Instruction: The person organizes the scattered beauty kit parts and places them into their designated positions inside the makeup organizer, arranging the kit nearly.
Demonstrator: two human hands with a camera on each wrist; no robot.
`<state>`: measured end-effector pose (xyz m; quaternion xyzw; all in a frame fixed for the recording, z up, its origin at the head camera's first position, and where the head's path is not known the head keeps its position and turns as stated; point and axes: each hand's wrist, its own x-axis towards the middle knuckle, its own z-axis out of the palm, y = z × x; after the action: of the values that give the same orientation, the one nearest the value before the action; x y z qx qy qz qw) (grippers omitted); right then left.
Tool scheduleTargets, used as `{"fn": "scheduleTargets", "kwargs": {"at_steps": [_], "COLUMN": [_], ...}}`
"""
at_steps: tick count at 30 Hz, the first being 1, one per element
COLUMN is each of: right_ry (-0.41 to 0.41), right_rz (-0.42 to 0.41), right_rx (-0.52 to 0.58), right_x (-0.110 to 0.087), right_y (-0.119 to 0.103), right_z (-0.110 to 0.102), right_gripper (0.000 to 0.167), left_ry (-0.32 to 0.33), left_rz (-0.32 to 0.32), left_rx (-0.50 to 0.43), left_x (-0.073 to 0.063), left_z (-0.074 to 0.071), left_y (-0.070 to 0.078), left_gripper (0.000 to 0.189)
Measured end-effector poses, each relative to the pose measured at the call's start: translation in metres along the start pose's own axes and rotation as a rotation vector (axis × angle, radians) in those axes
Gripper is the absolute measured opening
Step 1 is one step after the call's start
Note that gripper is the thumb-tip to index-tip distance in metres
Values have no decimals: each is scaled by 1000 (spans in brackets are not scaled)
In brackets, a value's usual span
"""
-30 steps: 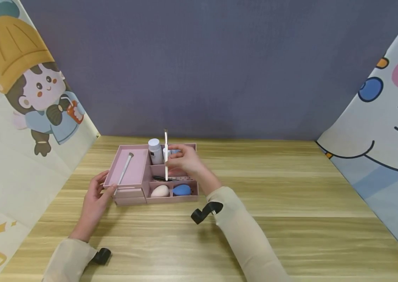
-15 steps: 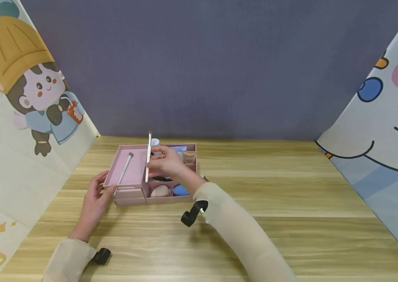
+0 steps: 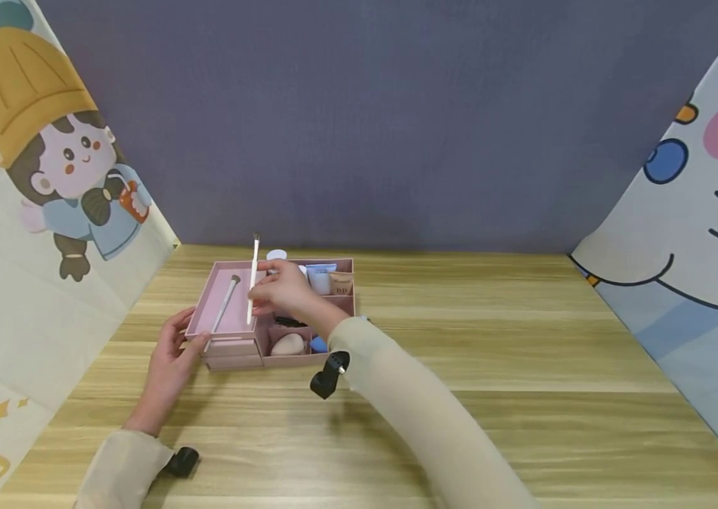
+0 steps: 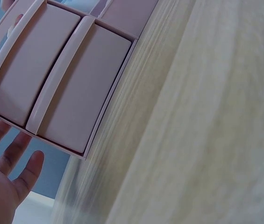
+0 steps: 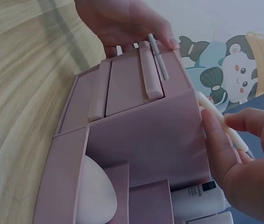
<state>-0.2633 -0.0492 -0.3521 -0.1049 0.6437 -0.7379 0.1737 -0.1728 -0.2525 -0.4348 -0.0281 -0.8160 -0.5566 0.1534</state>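
Note:
A pink makeup organizer [image 3: 232, 350] stands on the table, with a tray top and drawers at its left. One makeup brush [image 3: 226, 302] lies slanted in the tray, its white handle over the front edge. My left hand [image 3: 170, 362] rests at the organizer's left front corner, thumb on the rim by that handle, fingers along the side. My right hand [image 3: 287, 291] pinches another white makeup brush [image 3: 253, 283], bristles up, over the tray's right side. In the right wrist view, this held brush [image 5: 234, 136] sits between thumb and fingers at the organizer's top edge.
The organizer's right compartments hold a pale beauty sponge [image 3: 287, 345], a blue sponge [image 3: 318, 345], a white-capped bottle [image 3: 277, 254] and a brown tube [image 3: 342, 283]. Dark slim items are partly hidden by the right arm. A grey wall [image 3: 397, 127] rises behind the wooden table [image 3: 492, 318].
My right hand has moved left with its brush, from over the right compartments to over the tray. The left hand, the organizer and the lying brush stay put.

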Motion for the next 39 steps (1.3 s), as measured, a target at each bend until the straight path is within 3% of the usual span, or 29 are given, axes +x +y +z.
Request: {"fn": "scheduleTargets", "kwargs": {"at_steps": [12,17,32,39], "right_ry": [36,27,-36,-113], "right_rz": [107,137,135,66], "right_rx": [-138,-139,-130,-80], "right_x": [8,8,6,1], "right_y": [-12,-13,-15,-12], "right_z": [11,9,4,-4], "right_gripper": [46,50,52,52], "left_ry": [2,5,6,0], "left_rz": [3,4,-14,-13], "left_rx": [-5,-14,0,-3], "left_x": [-1,-3,-2,-2], "left_z": [0,1,0,0], "left_y": [0,0,2,2], "left_gripper": [52,52,53,53]}}
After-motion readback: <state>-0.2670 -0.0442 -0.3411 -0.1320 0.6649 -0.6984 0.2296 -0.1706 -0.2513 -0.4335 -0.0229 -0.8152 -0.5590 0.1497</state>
